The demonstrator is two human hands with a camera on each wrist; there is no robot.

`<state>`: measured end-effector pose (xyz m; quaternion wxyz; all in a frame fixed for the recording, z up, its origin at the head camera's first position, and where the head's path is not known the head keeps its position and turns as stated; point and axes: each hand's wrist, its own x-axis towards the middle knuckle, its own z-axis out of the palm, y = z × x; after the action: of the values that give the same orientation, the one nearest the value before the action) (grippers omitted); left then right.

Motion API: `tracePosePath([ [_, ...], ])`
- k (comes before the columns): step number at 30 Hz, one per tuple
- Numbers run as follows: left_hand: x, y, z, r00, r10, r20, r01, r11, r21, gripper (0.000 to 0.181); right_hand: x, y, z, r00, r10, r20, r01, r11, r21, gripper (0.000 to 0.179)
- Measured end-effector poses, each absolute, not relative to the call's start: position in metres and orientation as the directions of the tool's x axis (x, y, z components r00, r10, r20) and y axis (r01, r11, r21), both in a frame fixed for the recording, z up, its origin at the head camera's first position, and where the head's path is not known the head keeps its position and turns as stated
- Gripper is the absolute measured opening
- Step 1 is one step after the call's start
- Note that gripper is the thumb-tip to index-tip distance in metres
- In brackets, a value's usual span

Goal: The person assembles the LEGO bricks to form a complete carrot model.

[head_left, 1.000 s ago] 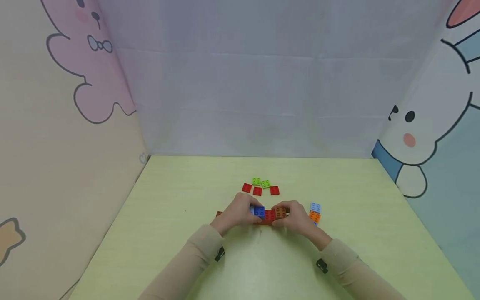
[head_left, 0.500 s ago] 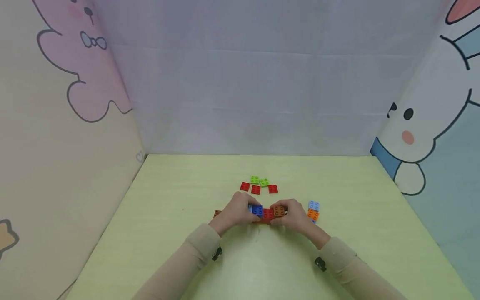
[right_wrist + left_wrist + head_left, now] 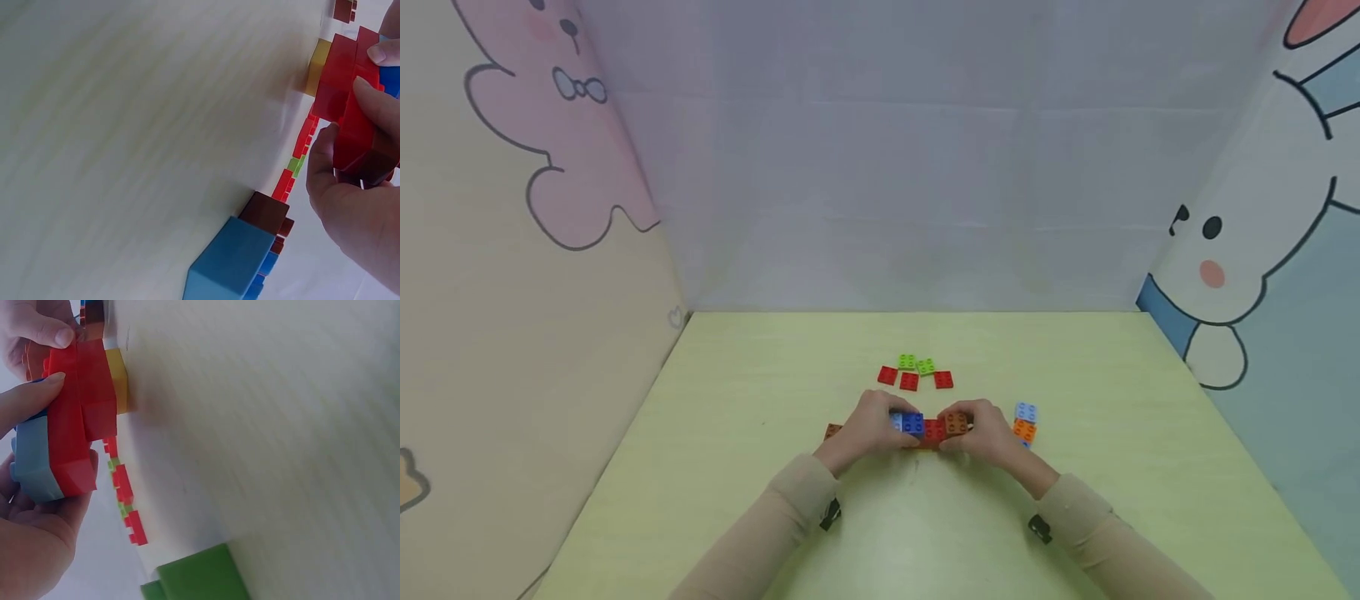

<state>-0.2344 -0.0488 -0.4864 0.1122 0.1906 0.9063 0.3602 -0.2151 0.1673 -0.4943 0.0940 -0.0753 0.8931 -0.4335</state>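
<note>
In the middle of the table is a structure of toy building bricks, with long red bricks over a yellow brick. My left hand grips its left end, where a light blue brick and a dark blue brick sit on top. The left thumb presses the near red side, and the other fingers are behind. At the right end, my right hand pinches the part bearing a brown brick, thumb against a red brick. The hands partly cover both ends.
Beyond the hands lie several thin red and light green bricks. To the right are a light blue brick and an orange brick. A brown brick shows beside the left wrist, and a green brick stands near the left hand.
The head view has shifted slightly, so everything appears a little further left. Both hands keep the same hold on the brick structure.
</note>
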Motion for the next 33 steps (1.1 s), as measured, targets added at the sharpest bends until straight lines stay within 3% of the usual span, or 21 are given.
tracePosePath([
  [8,-0.232,-0.055,-0.497,-0.907,0.417,-0.055,0.226,0.594,0.772,0.031,-0.212,0.168,-0.498,-0.970,-0.219,-0.108,-0.046,0.597,-0.801,0.034],
  [26,-0.235,-0.052,-0.493,-0.905,0.422,-0.054,0.243,0.617,0.748,0.030,-0.213,0.173,-0.494,-0.975,-0.205,-0.080,-0.080,0.669,-0.739,0.041],
  [33,-0.234,-0.052,-0.491,-0.910,0.410,-0.063,0.231,0.626,0.745,0.031,-0.214,0.201,-0.477,-0.953,-0.300,-0.041,-0.156,0.605,-0.781,0.053],
])
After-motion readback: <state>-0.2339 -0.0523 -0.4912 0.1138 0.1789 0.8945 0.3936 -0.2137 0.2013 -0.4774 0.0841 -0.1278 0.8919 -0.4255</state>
